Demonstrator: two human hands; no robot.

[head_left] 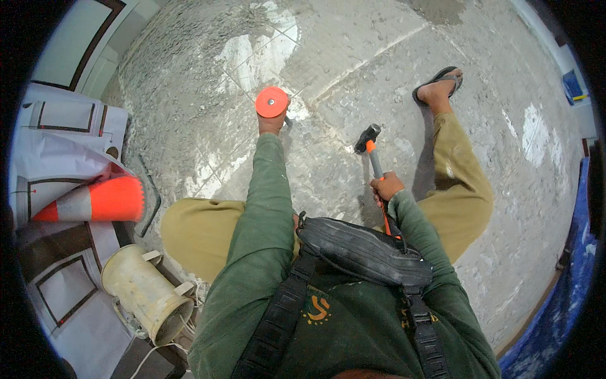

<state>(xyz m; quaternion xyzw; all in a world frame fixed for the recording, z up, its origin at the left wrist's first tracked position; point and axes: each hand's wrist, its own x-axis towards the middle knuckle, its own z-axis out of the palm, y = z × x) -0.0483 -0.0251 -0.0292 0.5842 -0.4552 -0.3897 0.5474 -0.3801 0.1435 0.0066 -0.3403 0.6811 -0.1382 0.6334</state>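
Note:
On the rough grey floor (360, 69), my left hand (271, 125) is closed around a chisel with a round orange hand guard (271, 102). The guard faces up and hides most of the fingers; a dark bit of metal shows beside the hand. My right hand (388, 186) grips the handle of a club hammer (377, 163), grey and orange with a dark steel head. That head is up and to the right of the chisel, apart from it. Whether the head touches the floor, I cannot tell.
An orange and white traffic cone (117, 199) lies on its side at left, over printed sheets (69, 148). Below it lies a cream cylinder with handles (142, 284), near white cables. A blue tarp (555, 322) covers the right edge. My legs are spread around the work spot.

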